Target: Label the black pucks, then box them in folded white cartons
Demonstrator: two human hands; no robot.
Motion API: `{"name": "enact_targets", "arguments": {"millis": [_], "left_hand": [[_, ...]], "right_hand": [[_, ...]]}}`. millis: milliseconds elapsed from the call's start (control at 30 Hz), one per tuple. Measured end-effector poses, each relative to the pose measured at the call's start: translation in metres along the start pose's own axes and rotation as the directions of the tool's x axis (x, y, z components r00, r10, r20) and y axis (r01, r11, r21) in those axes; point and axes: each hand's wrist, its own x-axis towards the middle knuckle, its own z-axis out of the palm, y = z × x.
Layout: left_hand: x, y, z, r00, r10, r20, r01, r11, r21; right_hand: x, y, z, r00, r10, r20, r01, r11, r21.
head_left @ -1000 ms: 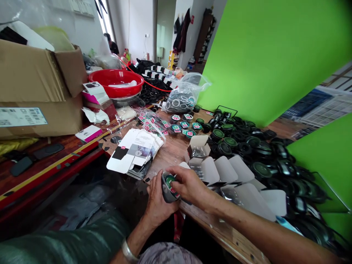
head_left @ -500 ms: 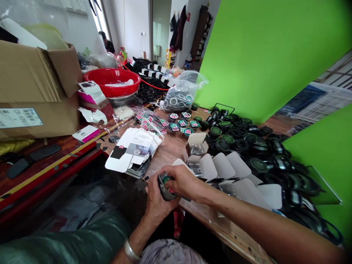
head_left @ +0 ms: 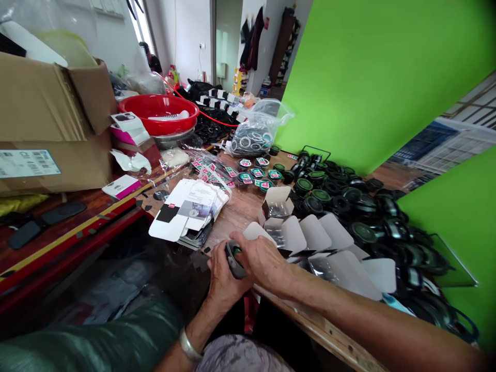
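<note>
In the head view, the person's left hand [head_left: 226,281] cups a round black container [head_left: 232,260] from below and the side, its fingers curled closed around it. The right hand [head_left: 263,261] comes down over the far side, fingers bent over the rim, so the container sits gripped between both hands and tilted on edge, above the wooden surface [head_left: 240,212]. A bit of green shows on its face; the fingers hide the rest. A silver bangle [head_left: 189,347] circles the left wrist.

Just beyond the right hand stands a row of open white cartons [head_left: 318,232], and to the left of the hands lies a stack of flat white cartons [head_left: 189,206]. Farther off, small round containers with red and green labels [head_left: 251,173] sit in a cluster beside a large pile of black containers with green lids [head_left: 349,201]. Behind these are a clear bag of rings [head_left: 250,139], a red basin [head_left: 158,110] and a cardboard box [head_left: 46,113]. Another person [head_left: 149,58] stands far back near the window.
</note>
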Motion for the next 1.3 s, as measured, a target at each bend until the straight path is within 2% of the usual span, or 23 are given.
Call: {"name": "enact_targets", "arguments": {"millis": [167,233,300,400,467,533,567,633,667,733,767,833,933,1033,1133,1233,1300], "left_hand": [[-0.002,-0.001,0.001,0.999,-0.035,-0.015,0.035,0.999,0.001],[-0.001,0.001,0.001,0.998,-0.057,-0.013,0.057,0.998,0.000],[-0.001,0.002,0.001,0.998,-0.058,-0.015,0.058,0.998,0.005],[-0.001,0.002,0.002,0.999,-0.033,-0.025,0.033,0.999,0.014],[-0.001,0.001,0.002,0.999,-0.025,-0.024,0.025,1.000,0.011],[-0.001,0.001,0.000,1.000,-0.024,-0.017,0.024,1.000,0.008],[-0.001,0.000,0.000,1.000,-0.020,-0.012,0.020,1.000,0.010],[-0.002,0.000,0.000,1.000,-0.012,-0.005,0.012,1.000,0.022],[-0.003,0.000,0.000,1.000,-0.006,-0.007,0.007,0.999,0.033],[-0.004,-0.001,0.002,1.000,0.001,-0.021,0.001,0.998,0.059],[-0.004,0.000,0.003,1.000,0.003,-0.031,-0.001,0.998,0.070],[-0.003,0.001,0.005,0.999,0.008,-0.044,-0.004,0.997,0.082],[0.000,0.003,0.006,1.000,0.012,-0.026,-0.010,0.996,0.086],[0.001,0.004,0.005,1.000,0.008,-0.005,-0.007,0.995,0.098],[-0.001,0.002,0.005,1.000,0.001,-0.009,0.000,0.995,0.103],[-0.003,0.001,0.006,1.000,-0.001,-0.020,0.003,0.995,0.099],[-0.004,0.001,0.006,1.000,-0.008,-0.025,0.010,0.995,0.100]], "right_hand": [[0.005,-0.002,0.024,0.991,0.104,-0.087,-0.080,0.967,0.243],[0.003,-0.001,0.032,0.985,0.087,-0.146,-0.040,0.953,0.301],[0.000,0.001,0.036,0.983,0.057,-0.174,-0.005,0.958,0.285],[-0.001,0.006,0.033,0.991,0.025,-0.128,0.008,0.967,0.255],[0.000,0.011,0.030,0.992,-0.030,-0.120,0.074,0.922,0.380],[0.002,0.014,0.028,0.984,-0.082,-0.158,0.153,0.841,0.518],[0.001,0.014,0.028,0.982,-0.086,-0.167,0.163,0.835,0.526],[0.000,0.011,0.028,0.988,-0.068,-0.142,0.118,0.917,0.382],[-0.002,0.008,0.028,0.991,-0.060,-0.120,0.089,0.964,0.252],[-0.004,0.002,0.025,0.993,-0.077,-0.092,0.078,0.997,0.005],[-0.005,0.000,0.022,0.993,-0.083,-0.083,0.078,0.995,-0.060],[-0.004,0.000,0.017,0.997,-0.047,-0.065,0.043,0.996,-0.073],[-0.001,0.006,0.017,0.998,0.034,-0.060,-0.028,0.994,0.102],[0.000,0.012,0.028,0.988,0.008,-0.153,0.044,0.942,0.333],[-0.003,0.012,0.035,0.973,-0.043,-0.227,0.142,0.886,0.441],[-0.006,0.012,0.030,0.973,-0.092,-0.210,0.195,0.817,0.543],[-0.007,0.015,0.024,0.977,-0.069,-0.202,0.179,0.782,0.598]]}}
